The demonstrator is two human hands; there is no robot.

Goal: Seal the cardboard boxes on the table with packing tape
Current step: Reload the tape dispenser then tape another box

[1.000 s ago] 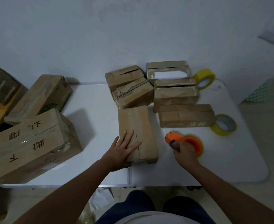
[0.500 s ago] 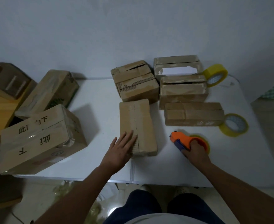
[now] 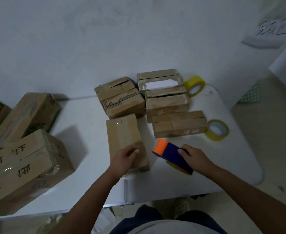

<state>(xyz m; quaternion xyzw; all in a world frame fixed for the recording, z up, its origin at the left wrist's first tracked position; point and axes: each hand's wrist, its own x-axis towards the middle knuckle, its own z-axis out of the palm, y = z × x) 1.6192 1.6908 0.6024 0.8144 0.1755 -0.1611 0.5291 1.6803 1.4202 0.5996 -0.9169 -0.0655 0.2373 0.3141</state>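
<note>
Presently left hand (image 3: 125, 158) rests on the near cardboard box (image 3: 126, 141), fingers blurred, grip indeterminate; right hand (image 3: 194, 157) grips the tape dispenser (image 3: 170, 153) on the bench (image 3: 88, 125)

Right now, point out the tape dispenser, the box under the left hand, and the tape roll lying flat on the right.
Tape dispenser (image 3: 170, 152): head view, on its blue body.
Box (image 3: 122, 130): head view, on its top face.
Tape roll (image 3: 220, 138): head view, on its yellow rim.
</note>
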